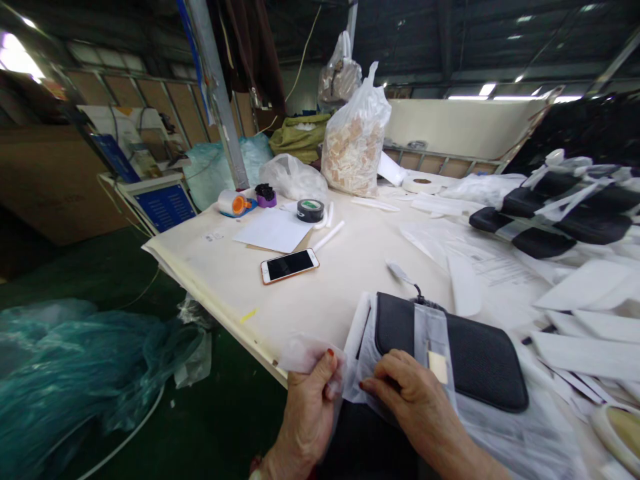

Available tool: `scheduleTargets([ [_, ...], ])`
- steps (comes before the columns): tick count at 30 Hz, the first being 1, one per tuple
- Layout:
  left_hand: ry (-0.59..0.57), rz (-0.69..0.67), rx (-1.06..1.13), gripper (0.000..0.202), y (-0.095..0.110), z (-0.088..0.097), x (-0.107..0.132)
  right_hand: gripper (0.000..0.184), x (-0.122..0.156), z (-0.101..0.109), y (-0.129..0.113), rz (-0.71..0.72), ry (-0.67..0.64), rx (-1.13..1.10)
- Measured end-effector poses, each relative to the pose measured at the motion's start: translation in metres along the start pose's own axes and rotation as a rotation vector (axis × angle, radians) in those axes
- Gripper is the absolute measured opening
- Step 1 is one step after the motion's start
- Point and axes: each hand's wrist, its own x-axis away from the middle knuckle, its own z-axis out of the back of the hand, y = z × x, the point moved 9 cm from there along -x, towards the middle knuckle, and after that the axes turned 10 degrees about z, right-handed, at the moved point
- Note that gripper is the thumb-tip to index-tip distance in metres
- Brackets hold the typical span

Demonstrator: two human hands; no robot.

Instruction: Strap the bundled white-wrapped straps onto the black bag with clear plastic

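A black leather-look bag (485,360) lies flat at the table's near edge, with a translucent white band (433,333) around its middle. A small cream tag (437,367) sits on that band. Translucent white wrapping sheet (520,433) spreads under and beside the bag. Left of the bag, my left hand (310,407) is closed, thumb against fingers, pinching a loose end of translucent sheet (300,353). My right hand (413,393) lies over the bag's near left corner, its fingers curled and pinched at the wrapping there; its exact hold is partly hidden.
Behind lie a phone (290,265), white paper (273,230), a roll of black tape (311,211) and a plastic bag of tan pieces (355,147). Banded black bags (550,207) and white strips (590,353) lie right. Teal plastic (90,373) covers the floor at left.
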Motion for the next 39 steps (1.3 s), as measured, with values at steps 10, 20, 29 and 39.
scheduleTargets([
  [10, -0.045, -0.108, -0.365, 0.027, 0.011, 0.0, 0.008, 0.025, 0.001, -0.005, 0.003, -0.069, -0.006, 0.102],
  [20, -0.31, -0.976, -1.203, 0.021, 0.015, -0.069, 0.066, 0.013, -0.013, -0.013, 0.011, -0.16, -0.258, 0.071],
  [29, -0.163, -1.517, -1.373, 0.025, -0.001, -0.082, 0.097, 0.01, -0.033, -0.017, 0.024, -0.169, -0.374, 0.05],
  [39, -0.026, -1.713, -1.545, 0.031, -0.024, -0.094, 0.105, 0.012, -0.035, -0.011, 0.009, -0.104, -0.416, 0.005],
])
